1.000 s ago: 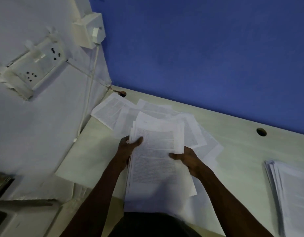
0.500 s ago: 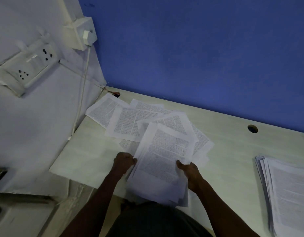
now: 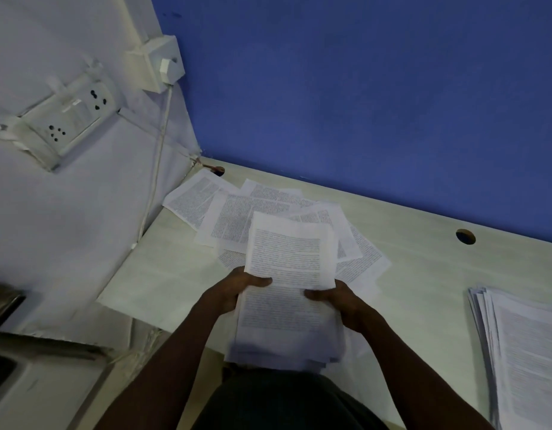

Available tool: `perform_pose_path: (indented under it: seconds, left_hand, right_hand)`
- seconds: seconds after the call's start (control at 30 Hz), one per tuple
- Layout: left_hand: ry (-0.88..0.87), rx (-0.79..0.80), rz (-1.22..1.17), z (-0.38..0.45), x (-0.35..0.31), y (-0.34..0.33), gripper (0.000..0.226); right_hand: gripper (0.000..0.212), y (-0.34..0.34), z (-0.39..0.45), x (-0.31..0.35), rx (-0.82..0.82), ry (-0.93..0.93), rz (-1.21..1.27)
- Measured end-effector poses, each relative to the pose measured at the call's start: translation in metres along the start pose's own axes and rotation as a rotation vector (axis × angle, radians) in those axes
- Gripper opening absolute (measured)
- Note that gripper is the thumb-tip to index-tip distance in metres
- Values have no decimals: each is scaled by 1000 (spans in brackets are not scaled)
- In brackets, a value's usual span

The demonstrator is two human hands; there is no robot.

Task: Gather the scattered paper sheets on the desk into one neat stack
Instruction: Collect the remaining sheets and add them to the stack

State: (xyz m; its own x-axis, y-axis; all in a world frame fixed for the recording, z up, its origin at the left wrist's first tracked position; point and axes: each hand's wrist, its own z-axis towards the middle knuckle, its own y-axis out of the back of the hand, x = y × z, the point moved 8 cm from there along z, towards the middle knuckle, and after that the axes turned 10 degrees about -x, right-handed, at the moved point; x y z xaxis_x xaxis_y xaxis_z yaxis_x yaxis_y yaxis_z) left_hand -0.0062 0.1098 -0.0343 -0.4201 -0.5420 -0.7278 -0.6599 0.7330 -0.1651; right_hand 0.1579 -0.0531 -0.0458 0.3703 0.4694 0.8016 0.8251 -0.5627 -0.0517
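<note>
A bundle of printed paper sheets (image 3: 288,293) is held over the near edge of the pale desk (image 3: 423,243). My left hand (image 3: 234,290) grips its left side with the thumb on top. On its right side my right hand (image 3: 340,301) grips it the same way. The bundle's lower edges are uneven and hang past the desk edge. Behind it, several loose printed sheets (image 3: 234,221) lie overlapping on the desk toward the far left corner, partly hidden by the bundle.
A second fanned pile of sheets (image 3: 523,346) lies at the desk's right. Two cable holes (image 3: 465,236) are in the desk near the blue wall. A socket board (image 3: 66,122) and a cable hang on the white wall at left.
The bundle has been drawn together and raised from its slanted position on the desk; both hands now grip it higher up, thumbs on top, with the sheets squarer to me.
</note>
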Motion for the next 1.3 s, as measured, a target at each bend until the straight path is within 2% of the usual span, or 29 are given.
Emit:
perform_pose_path:
  seconds: [0.07,0.1,0.17,0.23,0.3,0.37,0.43,0.53,0.6,0.67,0.73,0.83,0.87,0.97,1.03,1.07,1.13,1.2,1.3]
  left_hand:
    - [-12,50,37,2,-2,-8,57]
    - [-12,24,29,4,0,-5,58]
    - [19,-44,-30,6,7,3,54]
    - [34,-34,-30,7,15,2,53]
    - [7,-160,-67,12,19,11,59]
    - [-15,-355,-245,15,21,25,56]
    - [-7,-396,-392,18,28,19,53]
    - [43,-347,-458,20,42,-17,50]
    - [81,-326,-444,20,53,-41,51]
    - [96,-332,-416,20,57,-49,55]
    - [105,-335,-402,18,48,-41,53]
    - [114,-296,-356,11,10,-7,42]
    - [131,-238,-307,9,-3,2,38]
    - [229,-2,32,6,-32,3,33]
    - [237,108,257,10,-39,-6,39]
    - [200,143,347,16,-42,-10,48]
    - [92,141,463,26,-46,-14,54]
    - [52,139,485,30,-45,-17,50]
    - [107,202,447,29,-38,-21,45]
  right_hand:
    - [68,2,1,3,-29,13,-38]
    - [68,3,1,6,-38,23,-46]
    - [61,8,0,4,-92,31,-1]
    - [58,19,-4,-4,-191,-16,115]
    - [56,22,-16,-16,-158,-87,277]
    - [44,23,-33,-31,-101,-165,391]
    - [33,27,-46,-48,-131,-233,528]
    - [48,23,-43,-52,-161,-188,578]
    - [62,27,-37,-52,-261,-119,537]
    - [73,41,-38,-60,-367,-132,516]
    - [69,55,-46,-64,-361,-106,509]
    - [56,77,-65,-60,-266,-77,440]
    - [55,82,-70,-59,-205,-81,429]
    - [52,79,-74,-48,-55,-112,392]
    - [46,72,-70,-41,-82,-97,418]
    - [46,71,-66,-40,-148,-85,444]
    - [59,68,-62,-42,-272,-68,487]
    - [60,62,-62,-48,-295,-73,467]
    - [50,61,-65,-51,-272,-69,397]
